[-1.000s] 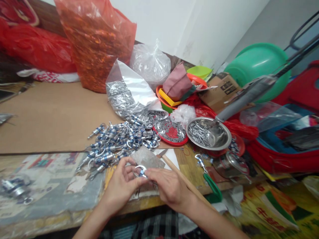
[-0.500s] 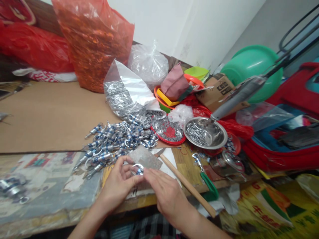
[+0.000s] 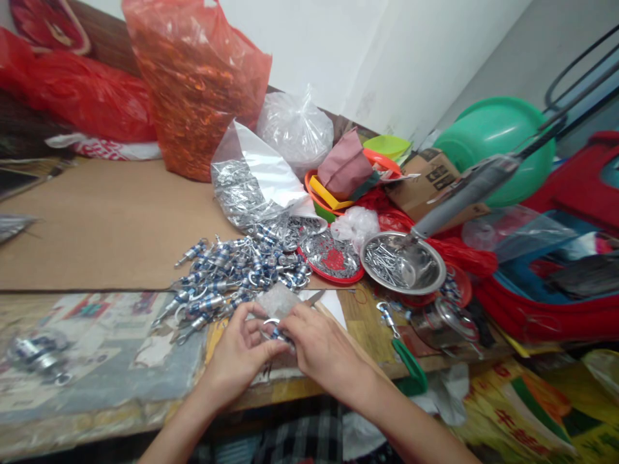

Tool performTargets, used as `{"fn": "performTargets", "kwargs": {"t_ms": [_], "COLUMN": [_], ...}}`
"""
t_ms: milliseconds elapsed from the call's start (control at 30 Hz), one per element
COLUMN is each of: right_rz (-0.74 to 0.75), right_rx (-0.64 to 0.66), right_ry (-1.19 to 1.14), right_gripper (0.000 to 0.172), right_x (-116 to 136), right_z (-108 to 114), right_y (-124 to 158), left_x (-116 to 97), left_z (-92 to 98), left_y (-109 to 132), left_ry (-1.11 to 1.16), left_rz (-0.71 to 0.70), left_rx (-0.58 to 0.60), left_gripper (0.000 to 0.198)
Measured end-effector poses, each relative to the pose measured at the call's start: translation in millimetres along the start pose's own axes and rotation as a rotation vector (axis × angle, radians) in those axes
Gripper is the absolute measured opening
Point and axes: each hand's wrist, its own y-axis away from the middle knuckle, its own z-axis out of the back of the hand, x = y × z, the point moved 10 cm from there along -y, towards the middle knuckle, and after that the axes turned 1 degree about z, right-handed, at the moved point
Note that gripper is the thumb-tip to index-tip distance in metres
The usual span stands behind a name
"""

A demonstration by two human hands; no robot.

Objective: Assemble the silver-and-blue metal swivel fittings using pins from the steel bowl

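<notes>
A small blue-and-silver keychain with a shiny ring is held between my two hands. My left hand is closed on it, with thumb and fingers around the ring side. The curled fingers of my right hand pinch its other end, which they mostly hide. Just beyond my fingers is a flat grey slab. A pile of similar keychains lies behind and left of my hands. A tool with a wooden handle is partly covered by my right hand and forearm.
A steel bowl of metal pins and a red dish of small silver parts sit behind right. One keychain with a green strap lies near the table edge. Bags, including a large orange one, line the wall.
My right fingers, stretched out over the keychain before, are now curled around its end. The whole view has shifted slightly, and my right hand now covers more of the wooden handle.
</notes>
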Motion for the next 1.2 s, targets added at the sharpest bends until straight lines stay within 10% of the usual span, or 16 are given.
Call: {"fn": "performTargets", "kwargs": {"t_ms": [200,500,800,1200], "right_rz": [-0.004,-0.393,-0.212,0.133], "right_rx": [0.066,0.01,0.05,-0.517], "right_ry": [0.041,-0.859,-0.553,-0.548], "right_gripper": [0.021,0.006,0.008,0.021], "right_x": [-1,-67,-52,-26], "right_z": [-2,-30,-24,28], "right_y": [-6,-2,-17,20], "left_x": [2,1,3,4], "left_z": [4.0,-0.7,2.0,2.1], "left_y": [-1,1,-1,-1], "left_ry": [-0.048,-0.019,-0.036,-0.043], "left_rz": [-0.023,0.015,0.003,0.021], "left_rx": [0.004,0.01,0.016,0.01], "left_gripper": [0.045,0.047,0.047,0.047]}}
